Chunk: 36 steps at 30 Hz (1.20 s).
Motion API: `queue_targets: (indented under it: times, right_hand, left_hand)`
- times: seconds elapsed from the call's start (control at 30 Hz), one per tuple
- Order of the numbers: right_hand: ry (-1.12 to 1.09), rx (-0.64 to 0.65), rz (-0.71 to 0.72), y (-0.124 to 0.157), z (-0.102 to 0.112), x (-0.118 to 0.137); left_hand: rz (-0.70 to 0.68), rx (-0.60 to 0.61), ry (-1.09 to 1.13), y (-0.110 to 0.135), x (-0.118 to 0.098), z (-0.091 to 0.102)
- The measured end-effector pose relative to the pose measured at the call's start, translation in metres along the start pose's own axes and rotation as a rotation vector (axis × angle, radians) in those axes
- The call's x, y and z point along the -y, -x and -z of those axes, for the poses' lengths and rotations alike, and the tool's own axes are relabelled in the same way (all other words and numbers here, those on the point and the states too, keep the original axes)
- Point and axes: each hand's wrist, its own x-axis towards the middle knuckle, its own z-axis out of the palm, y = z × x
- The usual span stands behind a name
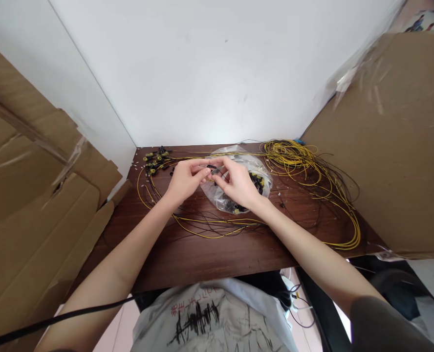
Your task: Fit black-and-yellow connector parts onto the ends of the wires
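Observation:
My left hand (188, 182) and my right hand (238, 183) meet over a clear plastic bag, fingertips pinched together. Between them is a small black connector (212, 167), partly hidden by the fingers; a thin dark wire seems to run from it. Beneath my hands lies the plastic bag (220, 201), spread open with black and yellow connectors (257, 182) in it. A cluster of black and yellow connectors (157, 159) on wires rests to the left of my left hand.
Coiled yellow and black wires (288, 155) lie at the back right of the brown table (202, 259), with strands looping along its front and left. Small white scraps dot the surface. Cardboard sheets (393, 146) stand at both sides, and a white wall (209, 73) closes the back.

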Motion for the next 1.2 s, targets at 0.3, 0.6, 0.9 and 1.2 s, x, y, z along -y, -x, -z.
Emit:
queue_targets:
  times: [0.3,0.6,0.9,1.2]
  right_hand:
    - [0.244,0.275,-0.014,-0.003,0.06,-0.012]
    - [0.642,-0.252,-0.335,-0.002,0.159,-0.015]
    - [0.933,-0.179,-0.856,0.0,0.187,-0.052]
    - [0.94,0.08,-0.992,0.007,0.18,-0.076]
  left_hand:
    - [-0.052,-0.173,-0.594,0.003,-0.003,0.023]
    - [0.095,-0.356,-0.804,-0.001,-0.004,0.056]
    - [0.206,-0.31,-1.02,-0.005,0.006,0.06]
    - [0.293,-0.238,-1.045,-0.004,0.013,0.057]
